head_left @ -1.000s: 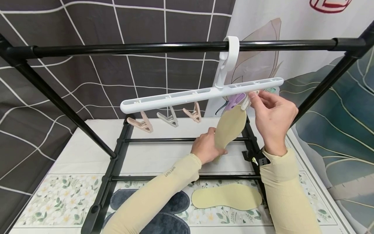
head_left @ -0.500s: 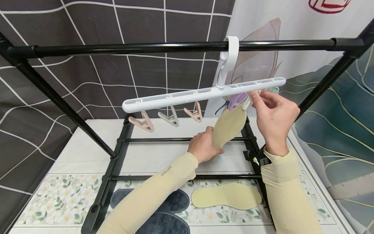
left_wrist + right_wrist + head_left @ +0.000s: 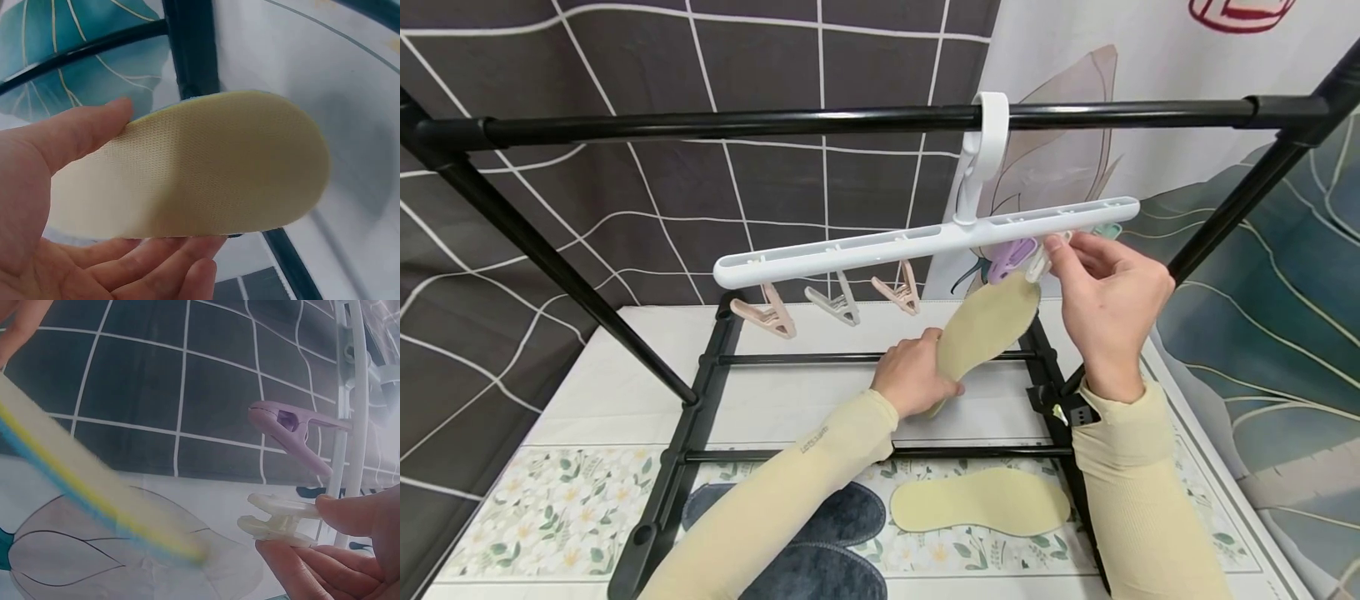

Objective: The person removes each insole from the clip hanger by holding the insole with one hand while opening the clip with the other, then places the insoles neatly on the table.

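Observation:
A pale yellow insole (image 3: 988, 325) is held by its edges in my left hand (image 3: 912, 375), thumb along one side and fingers along the other. The right wrist view shows the blue and yellow layers of its edge. My right hand (image 3: 1116, 300) pinches a white clothespin (image 3: 281, 519) under the right part of a white hanger (image 3: 880, 246). The clothespin's jaws stand apart, and the insole's tip is near them but not between them. Beside it hangs a purple clothespin (image 3: 290, 428). Another pale yellow insole (image 3: 981, 502) lies flat on the table.
The hanger hooks over a black rack bar (image 3: 737, 122). Pink and grey clothespins (image 3: 835, 300) hang from its left half. A green clothespin (image 3: 1107, 231) is partly hidden at its right end. Dark blue insole-shaped pads (image 3: 827, 575) lie under my left forearm.
My left hand has shifted slightly left and down, tilting the insole further over. My right hand has edged right with the clothespin, and the hanger has moved slightly right.

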